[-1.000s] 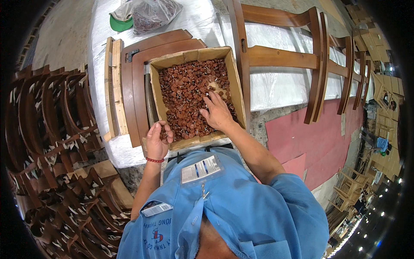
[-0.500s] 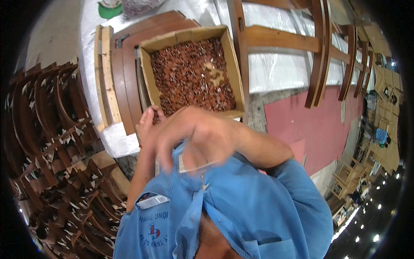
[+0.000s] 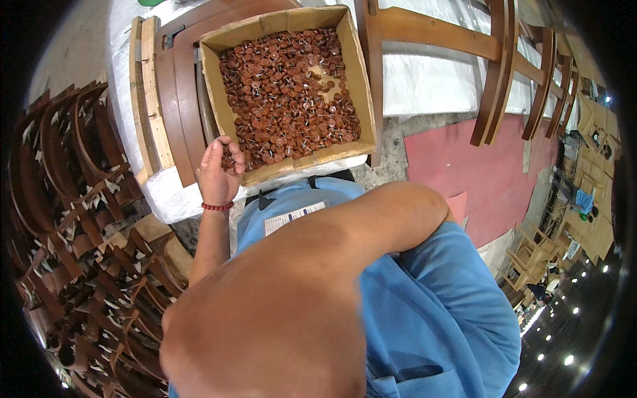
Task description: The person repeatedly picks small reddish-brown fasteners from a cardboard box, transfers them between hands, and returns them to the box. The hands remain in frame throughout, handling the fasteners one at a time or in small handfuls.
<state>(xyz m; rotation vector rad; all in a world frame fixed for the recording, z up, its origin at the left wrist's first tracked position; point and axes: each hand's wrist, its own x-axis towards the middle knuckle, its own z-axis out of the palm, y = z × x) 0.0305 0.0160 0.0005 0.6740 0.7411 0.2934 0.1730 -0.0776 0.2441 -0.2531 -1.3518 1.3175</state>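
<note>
A cardboard box (image 3: 363,86) holds a great many brown, round-headed nails (image 3: 285,106) with shiny metal shanks. At its near left corner is my left hand (image 3: 217,169), with a red bead bracelet on the wrist. Its fingers curl inward, and several brown nail heads show between fingertips and thumb. My right hand (image 3: 259,338) is raised very close to the camera, large and blurred over my blue shirt. Its fingers are hidden, so what it holds, if anything, does not show.
Under the box lies a brown wooden panel (image 3: 189,106), with pale wood strips (image 3: 149,99) beside it. Brown wooden frames (image 3: 438,30) stand at the back right. Curved dark wooden parts (image 3: 73,259) are piled on the left. Pink sheeting (image 3: 464,179) covers floor on the right.
My right hand has come up from in front of my chest toward the camera. My left hand stays at the box corner. The box sits slightly higher in view.
</note>
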